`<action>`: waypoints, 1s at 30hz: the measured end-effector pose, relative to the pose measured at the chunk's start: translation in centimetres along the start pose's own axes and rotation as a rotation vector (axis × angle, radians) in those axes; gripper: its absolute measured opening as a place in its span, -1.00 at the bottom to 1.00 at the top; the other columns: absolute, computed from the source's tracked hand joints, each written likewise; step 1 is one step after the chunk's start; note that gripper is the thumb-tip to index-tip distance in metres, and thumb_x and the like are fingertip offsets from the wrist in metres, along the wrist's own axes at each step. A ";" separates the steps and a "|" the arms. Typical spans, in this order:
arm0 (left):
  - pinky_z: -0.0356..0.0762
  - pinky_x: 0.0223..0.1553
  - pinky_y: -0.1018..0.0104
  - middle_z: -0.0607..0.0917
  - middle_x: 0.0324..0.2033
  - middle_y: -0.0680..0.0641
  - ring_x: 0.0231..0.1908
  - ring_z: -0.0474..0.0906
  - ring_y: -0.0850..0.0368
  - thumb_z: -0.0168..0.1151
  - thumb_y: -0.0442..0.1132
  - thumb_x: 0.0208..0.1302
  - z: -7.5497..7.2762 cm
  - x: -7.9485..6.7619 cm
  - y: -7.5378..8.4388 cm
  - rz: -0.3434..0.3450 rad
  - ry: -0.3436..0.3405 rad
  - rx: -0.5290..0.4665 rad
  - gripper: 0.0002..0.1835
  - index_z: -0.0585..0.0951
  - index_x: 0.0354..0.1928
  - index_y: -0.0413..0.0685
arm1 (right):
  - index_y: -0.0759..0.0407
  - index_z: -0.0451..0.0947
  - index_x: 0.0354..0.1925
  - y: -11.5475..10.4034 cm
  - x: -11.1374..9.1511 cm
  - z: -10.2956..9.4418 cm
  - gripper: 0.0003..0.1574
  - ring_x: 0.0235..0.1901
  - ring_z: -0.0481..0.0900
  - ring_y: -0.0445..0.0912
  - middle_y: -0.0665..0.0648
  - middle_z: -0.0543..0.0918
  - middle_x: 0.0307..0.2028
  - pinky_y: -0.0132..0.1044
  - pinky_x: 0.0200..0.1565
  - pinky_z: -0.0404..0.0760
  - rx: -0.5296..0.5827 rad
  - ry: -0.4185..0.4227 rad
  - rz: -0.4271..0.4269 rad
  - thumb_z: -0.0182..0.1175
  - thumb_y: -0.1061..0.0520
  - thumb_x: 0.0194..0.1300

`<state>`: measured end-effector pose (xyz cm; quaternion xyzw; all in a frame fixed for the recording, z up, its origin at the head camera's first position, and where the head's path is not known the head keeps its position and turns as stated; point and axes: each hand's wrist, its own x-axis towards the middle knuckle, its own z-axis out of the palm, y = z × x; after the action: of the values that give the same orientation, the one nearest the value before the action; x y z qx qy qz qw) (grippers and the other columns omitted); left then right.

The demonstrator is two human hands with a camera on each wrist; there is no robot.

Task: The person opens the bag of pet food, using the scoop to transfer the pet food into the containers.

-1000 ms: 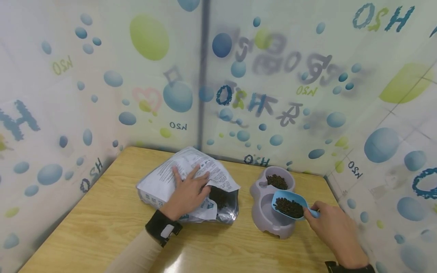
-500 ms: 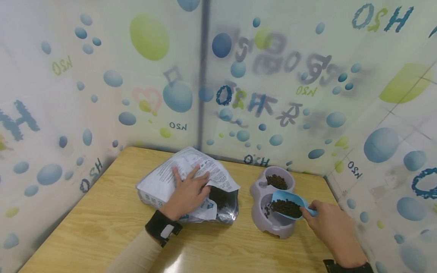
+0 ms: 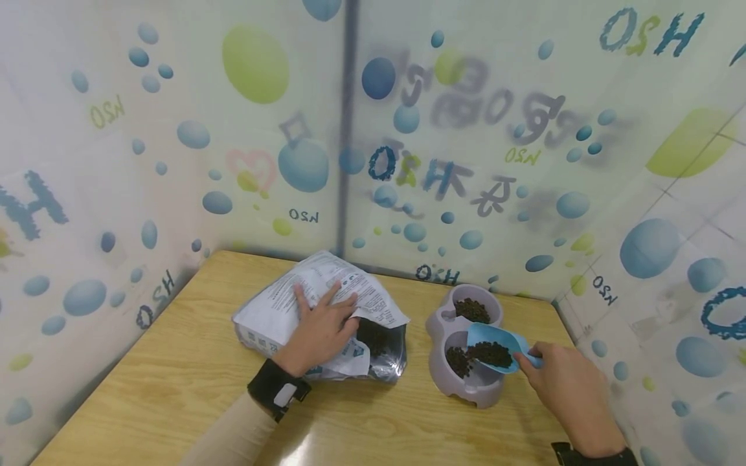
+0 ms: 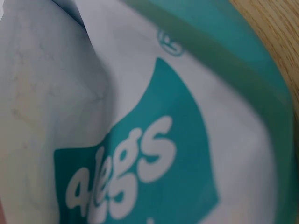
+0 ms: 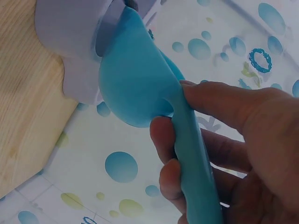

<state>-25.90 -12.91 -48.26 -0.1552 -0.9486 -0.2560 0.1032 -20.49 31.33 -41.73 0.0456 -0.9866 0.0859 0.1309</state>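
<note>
My right hand grips the handle of a blue scoop, its fingers curled round it in the right wrist view. The scoop tilts over the near compartment of a grey double pet bowl. Brown kibble lies in the scoop, and more sits in a heap at the left of that compartment. The far compartment holds kibble too. My left hand rests with spread fingers on a white pet food bag lying on its side. Its silvery mouth opens to the right, with dark kibble inside.
The wooden table ends at printed wall panels with blue and green spots at the back and both sides. The bowl stands near the table's right edge. A teal logo shows on the bag in the left wrist view.
The scoop has tipped to the left, and kibble has poured from it into the near compartment, where a heap has grown. My left hand and the bag have stayed put.
</note>
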 end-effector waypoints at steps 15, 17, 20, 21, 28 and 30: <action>-0.88 0.61 -0.80 0.62 0.64 -0.12 0.89 0.10 -0.28 0.02 0.07 0.77 -0.1 -0.1 -0.1 0.008 0.007 0.008 -0.44 0.80 0.41 -0.07 | 0.25 0.94 -0.07 -0.5 0.2 -0.4 -0.63 -0.59 0.59 -0.11 0.22 0.89 -0.39 -0.19 -0.59 0.45 -0.037 0.017 -0.038 0.71 -0.02 0.37; -0.88 0.61 -0.80 0.62 0.65 -0.12 0.89 0.10 -0.28 0.02 0.07 0.77 -0.1 -0.1 -0.1 0.008 0.007 0.006 -0.44 0.80 0.41 -0.07 | 0.25 0.95 -0.07 -0.5 0.3 -0.4 -0.63 -0.58 0.61 -0.09 0.22 0.89 -0.40 -0.18 -0.58 0.47 -0.039 0.025 -0.045 0.73 0.00 0.34; -0.88 0.61 -0.80 0.62 0.65 -0.12 0.89 0.09 -0.28 0.02 0.07 0.77 0.0 -0.1 -0.1 0.010 0.008 0.004 -0.44 0.80 0.42 -0.07 | 0.24 0.95 -0.07 -0.5 0.4 -0.3 -0.62 -0.57 0.63 -0.06 0.19 0.87 -0.42 -0.17 -0.57 0.49 -0.045 0.032 -0.045 0.75 -0.01 0.32; -0.88 0.61 -0.80 0.62 0.65 -0.12 0.89 0.09 -0.28 0.02 0.07 0.77 0.0 -0.1 -0.1 0.011 0.008 0.003 -0.44 0.80 0.42 -0.07 | 0.23 0.95 -0.07 -0.5 0.4 -0.3 -0.62 -0.56 0.64 -0.04 0.19 0.87 -0.42 -0.16 -0.56 0.50 -0.046 0.031 -0.040 0.75 -0.01 0.32; -0.90 0.61 -0.78 0.61 0.65 -0.12 0.90 0.07 -0.28 0.02 0.07 0.77 0.0 -0.1 -0.1 0.011 0.004 -0.001 -0.44 0.80 0.42 -0.08 | 0.23 0.95 -0.06 -0.5 0.4 -0.1 -0.62 -0.53 0.67 0.02 0.25 0.87 -0.39 -0.14 -0.57 0.51 -0.040 0.044 -0.013 0.74 -0.01 0.32; -0.90 0.61 -0.78 0.62 0.65 -0.12 0.90 0.07 -0.27 0.02 0.08 0.77 0.0 0.0 -0.1 0.010 0.006 -0.001 -0.44 0.80 0.42 -0.07 | 0.25 0.95 -0.06 -0.5 0.3 0.0 -0.61 -0.55 0.67 0.03 0.27 0.88 -0.39 -0.15 -0.59 0.50 -0.029 0.071 -0.020 0.74 -0.01 0.32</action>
<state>-25.92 -12.98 -48.32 -0.1594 -0.9473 -0.2562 0.1072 -20.76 30.78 -41.60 0.0507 -0.9820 0.0718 0.1674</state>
